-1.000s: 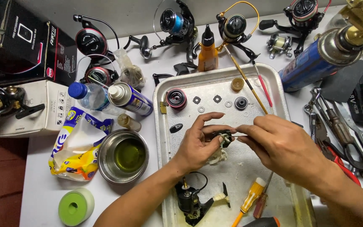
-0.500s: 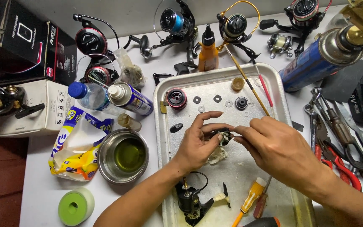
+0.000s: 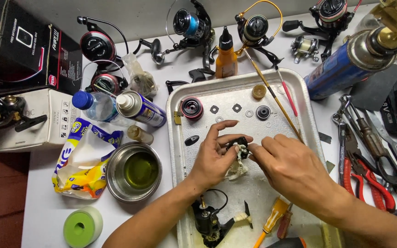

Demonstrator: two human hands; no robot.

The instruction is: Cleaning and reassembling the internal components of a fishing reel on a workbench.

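Observation:
Over a metal tray [image 3: 299,98], my left hand [image 3: 214,158] pinches a small black reel part [image 3: 240,142] wrapped in a white rag [image 3: 236,169]. My right hand [image 3: 290,167] meets it from the right, its fingertips touching the same part. A black reel body [image 3: 207,222] with a cable lies on the tray's near end, below my left wrist. A red-and-black spool [image 3: 192,108], small washers [image 3: 236,108] and a black knob [image 3: 263,112] lie at the tray's far end.
A steel bowl of green liquid [image 3: 134,171] sits left of the tray, beside a snack bag [image 3: 81,160], a spray can [image 3: 141,109] and a water bottle [image 3: 95,105]. Several fishing reels line the back. A blue gas torch [image 3: 345,64] and red-handled pliers [image 3: 364,177] lie right.
My right hand has shifted slightly right and down while both hands keep working the small part in the rag. Nothing else on the table has moved.

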